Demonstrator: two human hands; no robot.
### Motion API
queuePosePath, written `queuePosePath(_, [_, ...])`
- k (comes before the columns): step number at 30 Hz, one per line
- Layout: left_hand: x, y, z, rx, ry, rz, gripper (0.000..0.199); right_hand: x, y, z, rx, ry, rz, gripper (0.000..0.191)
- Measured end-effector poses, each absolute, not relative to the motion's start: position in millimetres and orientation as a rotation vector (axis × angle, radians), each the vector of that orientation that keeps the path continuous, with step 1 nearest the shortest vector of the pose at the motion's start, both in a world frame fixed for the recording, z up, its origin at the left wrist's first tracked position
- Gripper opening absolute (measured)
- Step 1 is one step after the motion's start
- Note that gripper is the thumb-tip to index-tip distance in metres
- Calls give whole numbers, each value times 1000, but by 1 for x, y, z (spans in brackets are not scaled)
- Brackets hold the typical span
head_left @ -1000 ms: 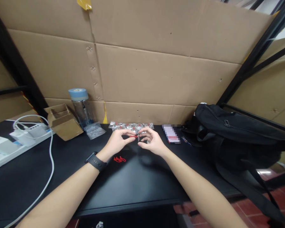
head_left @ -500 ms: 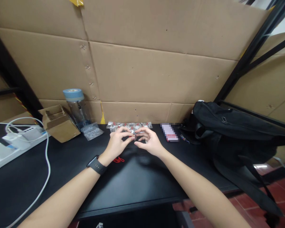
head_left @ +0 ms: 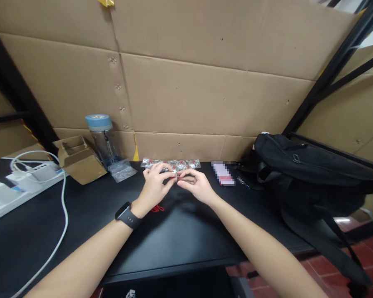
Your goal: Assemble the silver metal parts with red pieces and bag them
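My left hand (head_left: 155, 185) and my right hand (head_left: 199, 188) meet above the black table, both closed in a pinch. Between their fingertips is a small thin piece (head_left: 177, 176), pale or silvery with a hint of red; its kind is too small to make out. Below my left hand, near the watch, a loop of red cord (head_left: 157, 208) lies on the tabletop, partly hidden by the wrist. Just behind my fingers rests a row of clear plastic packets (head_left: 189, 164) with small red and silvery bits inside.
To the left stand a power strip (head_left: 21, 194) with white cables, an open cardboard box (head_left: 83, 165), a blue-lidded bottle (head_left: 101, 138) and a clear plastic bag (head_left: 122, 170). Rightward are a blurred-out phone (head_left: 223, 173) and a black backpack (head_left: 301, 174). Cardboard (head_left: 186, 103) walls the back.
The fingers of my right hand have drawn closer together around the small piece, and my left fingers have shifted slightly. The whole view has moved a little.
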State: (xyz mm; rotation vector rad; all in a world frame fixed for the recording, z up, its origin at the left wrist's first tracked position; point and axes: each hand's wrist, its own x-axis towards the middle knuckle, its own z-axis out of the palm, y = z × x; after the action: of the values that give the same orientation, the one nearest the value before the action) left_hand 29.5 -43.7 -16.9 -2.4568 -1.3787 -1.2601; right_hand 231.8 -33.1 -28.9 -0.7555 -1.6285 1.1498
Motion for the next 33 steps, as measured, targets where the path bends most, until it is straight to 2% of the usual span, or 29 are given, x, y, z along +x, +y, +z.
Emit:
queuePosePath(6, [31,-45,-15,-2451,-1400,-1285,14,237,-31,-25,-868,-1875,824,22])
queuePosePath(14, [23,-38,-15,-2565,-1365,-1110,13,243,-31,-21,-908,-1992,749,11])
queuePosePath(17, [11,-31,-13,-2639,-1363,-1028,22,250,-30,-19,-978,-2176,526,6])
queuePosePath(20, [6,-28,-14,-2753,-1304,-971,19,258,-30,-15,-996,-2272,349,8])
queuePosePath(28, [30,-43,-25,-3048,-1215,-849,31,262,-37,-3,-912,-2391,415,9])
queuePosePath(33, [38,-47,-32,-3072,-1260,-831,30,261,-37,0,-847,-2322,364,11])
